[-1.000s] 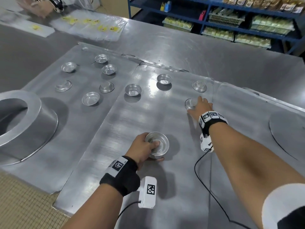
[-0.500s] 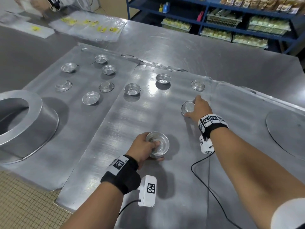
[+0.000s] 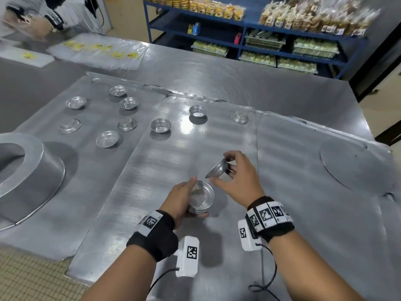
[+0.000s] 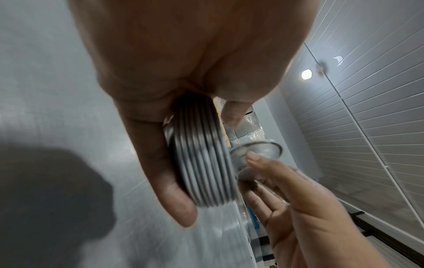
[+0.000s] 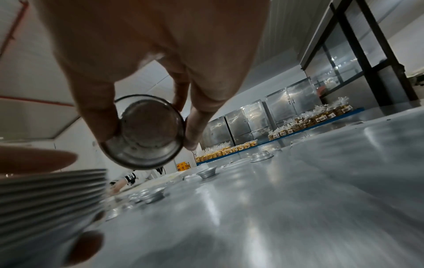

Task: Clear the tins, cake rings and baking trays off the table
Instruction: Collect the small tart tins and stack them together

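My left hand (image 3: 184,199) grips a stack of small round tins (image 3: 201,197) just above the flat baking trays (image 3: 152,170); the stack's ribbed rims (image 4: 204,163) show between thumb and fingers. My right hand (image 3: 233,170) pinches one small tin (image 3: 218,168), tilted, in the air just right of and above the stack. The same tin (image 5: 146,130) shows its underside between thumb and fingertips. Several loose tins (image 3: 160,125) lie scattered across the far trays, some upside down (image 3: 239,116).
A big upturned metal bowl or ring (image 3: 26,170) sits at the left table edge. A round flat disc (image 3: 351,161) lies at the right. Another person's hand (image 3: 41,22) works over plastic sheets (image 3: 97,51) at the far left. Blue shelves (image 3: 260,40) hold packaged goods.
My right hand has picked a tin off the far tray and carried it back toward the stack. My left hand has lifted and tilted the stack slightly.
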`<state>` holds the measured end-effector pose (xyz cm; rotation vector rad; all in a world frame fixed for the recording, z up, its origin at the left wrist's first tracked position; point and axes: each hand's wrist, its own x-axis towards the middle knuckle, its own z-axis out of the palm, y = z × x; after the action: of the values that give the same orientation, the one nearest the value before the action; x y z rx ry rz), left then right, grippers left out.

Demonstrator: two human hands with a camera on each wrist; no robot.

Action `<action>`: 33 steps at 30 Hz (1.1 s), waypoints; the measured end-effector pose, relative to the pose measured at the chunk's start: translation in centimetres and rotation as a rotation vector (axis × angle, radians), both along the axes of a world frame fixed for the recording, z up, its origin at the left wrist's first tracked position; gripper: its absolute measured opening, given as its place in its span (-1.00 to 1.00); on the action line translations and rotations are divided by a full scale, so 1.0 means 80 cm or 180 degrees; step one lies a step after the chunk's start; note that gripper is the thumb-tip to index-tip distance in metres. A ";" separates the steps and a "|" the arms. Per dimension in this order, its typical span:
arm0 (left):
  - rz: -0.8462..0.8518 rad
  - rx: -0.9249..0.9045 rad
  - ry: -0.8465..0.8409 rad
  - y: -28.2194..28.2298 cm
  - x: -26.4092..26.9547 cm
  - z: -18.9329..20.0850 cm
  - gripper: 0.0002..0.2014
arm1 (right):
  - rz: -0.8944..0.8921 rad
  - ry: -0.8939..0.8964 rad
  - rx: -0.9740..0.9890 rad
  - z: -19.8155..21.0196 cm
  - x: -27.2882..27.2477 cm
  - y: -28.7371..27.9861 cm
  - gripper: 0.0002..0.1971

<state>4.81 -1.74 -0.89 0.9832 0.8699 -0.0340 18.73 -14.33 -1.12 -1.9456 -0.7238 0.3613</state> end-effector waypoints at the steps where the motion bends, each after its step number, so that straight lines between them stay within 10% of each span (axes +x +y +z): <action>1: -0.0066 -0.0035 -0.0021 0.000 -0.001 0.002 -0.46 | -0.0012 0.0105 0.0151 0.001 -0.014 -0.007 -0.33; 7: -0.0592 -0.0053 -0.0159 -0.003 -0.008 0.008 -0.32 | -0.0043 0.0254 0.0245 -0.005 -0.077 -0.043 -0.33; 21: -0.0856 0.0464 -0.0256 -0.023 -0.012 -0.003 -0.74 | 0.0482 0.0486 -0.0056 -0.004 -0.103 -0.074 -0.23; 29: -0.1202 0.0064 -0.0275 -0.033 -0.015 0.001 -0.73 | -0.0166 0.0627 -0.0313 0.000 -0.098 -0.086 -0.76; 33: -0.1498 0.0119 -0.0247 -0.045 -0.014 0.004 -0.71 | -0.0302 0.0554 -0.0563 0.003 -0.101 -0.092 -0.63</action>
<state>3.68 -5.34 -0.60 1.1992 0.5551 -0.3789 10.65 -21.71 -0.92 -2.0754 -0.4989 0.5441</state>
